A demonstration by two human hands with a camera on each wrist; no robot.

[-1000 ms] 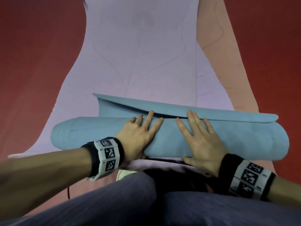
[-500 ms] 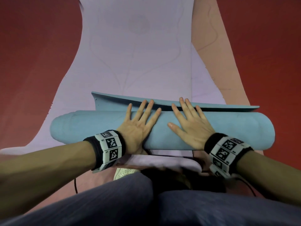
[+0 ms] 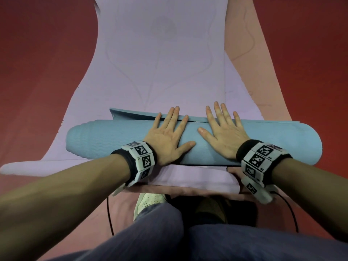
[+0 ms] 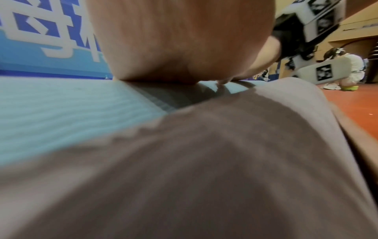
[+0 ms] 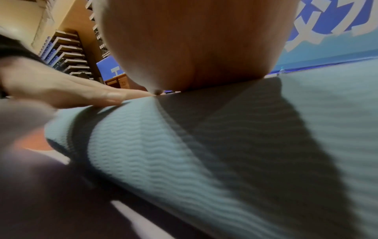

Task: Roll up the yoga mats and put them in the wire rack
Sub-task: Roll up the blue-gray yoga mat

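Your left hand (image 3: 168, 136) lies flat on the blue mat (image 3: 105, 140), fingers straight and spread, palm pressed on the roll just left of its middle. Your right hand (image 3: 224, 134) lies the same way just right of the middle, fingers straight, tips reaching over the far side of the roll. Neither hand grips anything; both only press down.

The blue mat is almost fully rolled and lies crosswise on the lilac mat (image 3: 160, 63), close to that mat's near edge. A short flat flap of blue still shows along the roll's far side, under your fingertips. The lilac mat stretches away from you, and a pink mat (image 3: 243, 59) shows from under its right edge. Both lie on the red floor (image 3: 47, 53). Your knees (image 3: 160, 227) sit just short of the lilac mat's near edge.
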